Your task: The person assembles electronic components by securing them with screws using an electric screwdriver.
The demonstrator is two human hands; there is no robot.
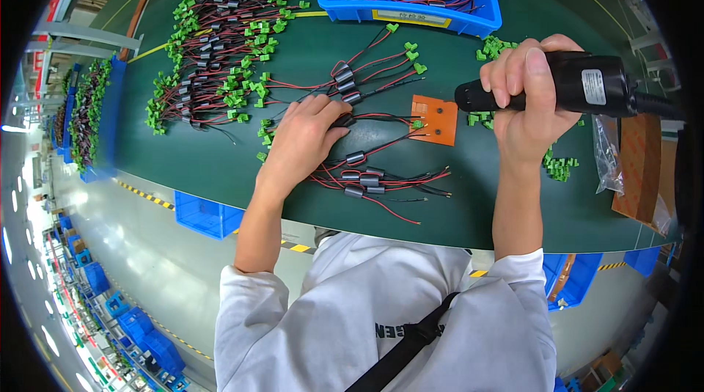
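Most of the view's taken up by a green table point(477, 205), with a messy heap of wire harnesses point(213, 47) dumped across its far left. Next to that, a blue bin point(348, 9) is stuffed with more. A chunky black handheld tool point(598, 84) is gripped by the right hand point(534, 91), fingers wrapped round it, nose beside an orange block point(433, 128). By the left hand point(302, 135), one harness's black sleeve point(344, 121) is pinched between thumb and fingers, just left of the block.

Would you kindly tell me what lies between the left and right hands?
The head view shows an orange plate, wires and a green connector between the left hand and right hand.
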